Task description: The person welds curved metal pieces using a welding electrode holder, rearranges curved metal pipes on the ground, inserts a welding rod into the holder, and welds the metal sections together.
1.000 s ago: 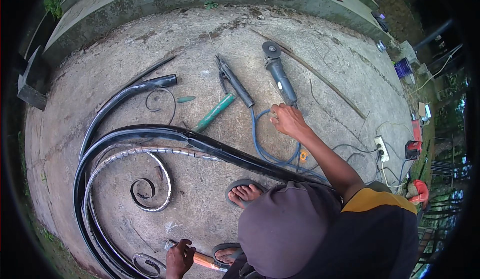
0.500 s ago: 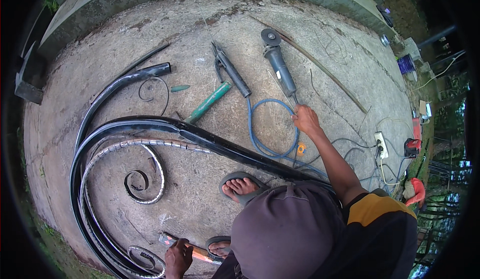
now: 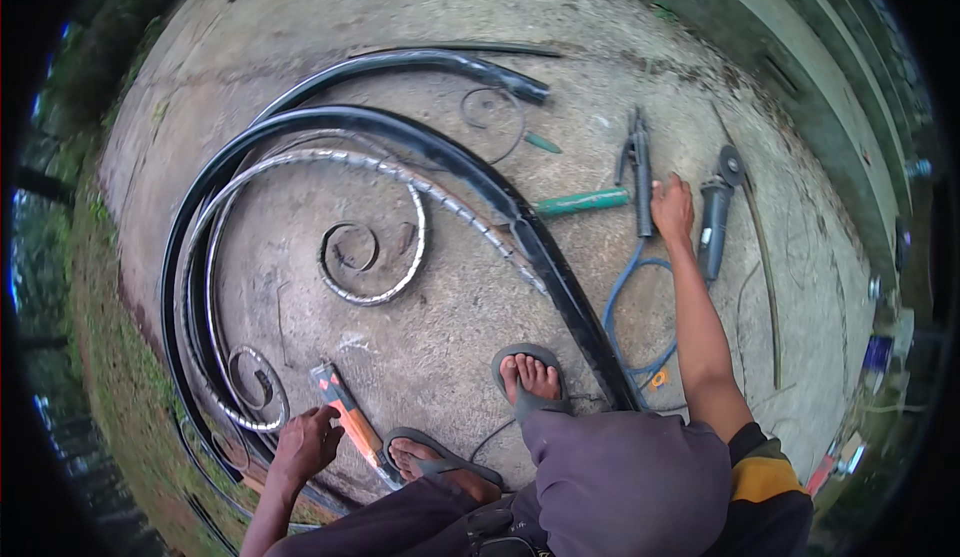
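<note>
While the whole view is swinging round, so that the tools are now appearing at the right, the right hand is no longer hovering by the tail end of the angle grinder but is reaching into the gap between it and the black electrode holder. That shift is seemingly bringing the holder's grip into closest reach and leaving the grinder just aside. Its fingers are spreading loosely; whether a fingertip is touching the grip, I cannot tell. The holder is lying on the concrete floor, its blue cable looping below, and a green bar is pointing toward it from the left. Meanwhile, the left hand is staying low at the left with its fingers curling, just beside a long orange-and-grey object; whether it is pinching anything, the picture is not showing. Between the two hands, one sandalled foot is resting near the lower stretch of the curved black tube, which is arching over a notched silver strip that is coiling into a scroll, and neither hand is touching them.
</note>
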### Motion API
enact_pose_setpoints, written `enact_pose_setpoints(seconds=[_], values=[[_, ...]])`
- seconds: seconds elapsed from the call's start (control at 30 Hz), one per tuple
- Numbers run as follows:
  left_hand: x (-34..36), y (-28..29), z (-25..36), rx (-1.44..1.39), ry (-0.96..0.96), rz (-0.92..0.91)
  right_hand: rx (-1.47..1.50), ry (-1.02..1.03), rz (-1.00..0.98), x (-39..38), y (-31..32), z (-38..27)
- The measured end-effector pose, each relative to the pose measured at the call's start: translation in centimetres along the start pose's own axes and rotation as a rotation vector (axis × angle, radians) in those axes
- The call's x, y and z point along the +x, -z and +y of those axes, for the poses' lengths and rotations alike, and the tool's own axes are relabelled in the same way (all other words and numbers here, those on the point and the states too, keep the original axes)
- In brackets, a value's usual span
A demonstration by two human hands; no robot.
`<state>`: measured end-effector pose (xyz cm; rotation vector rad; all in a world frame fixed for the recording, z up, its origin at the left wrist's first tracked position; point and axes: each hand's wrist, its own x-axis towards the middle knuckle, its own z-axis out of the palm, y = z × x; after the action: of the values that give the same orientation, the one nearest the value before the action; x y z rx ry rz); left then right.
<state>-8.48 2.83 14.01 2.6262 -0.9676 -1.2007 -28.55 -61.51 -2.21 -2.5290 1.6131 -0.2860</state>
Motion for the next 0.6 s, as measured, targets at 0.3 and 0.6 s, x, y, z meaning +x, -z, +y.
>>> enact_pose_setpoints(seconds=[0.3, 0.6], values=[[-7.1, -3.1, -1.4, 0.023, 0.207, 0.218, 0.102, 0.095, -0.083, 1.5, -4.1, 1.0], [-4.7, -8.6, -0.2, -0.231, 0.254, 0.134, 0.224, 0.057, -0.186, 7.9, -3.6, 3.5]])
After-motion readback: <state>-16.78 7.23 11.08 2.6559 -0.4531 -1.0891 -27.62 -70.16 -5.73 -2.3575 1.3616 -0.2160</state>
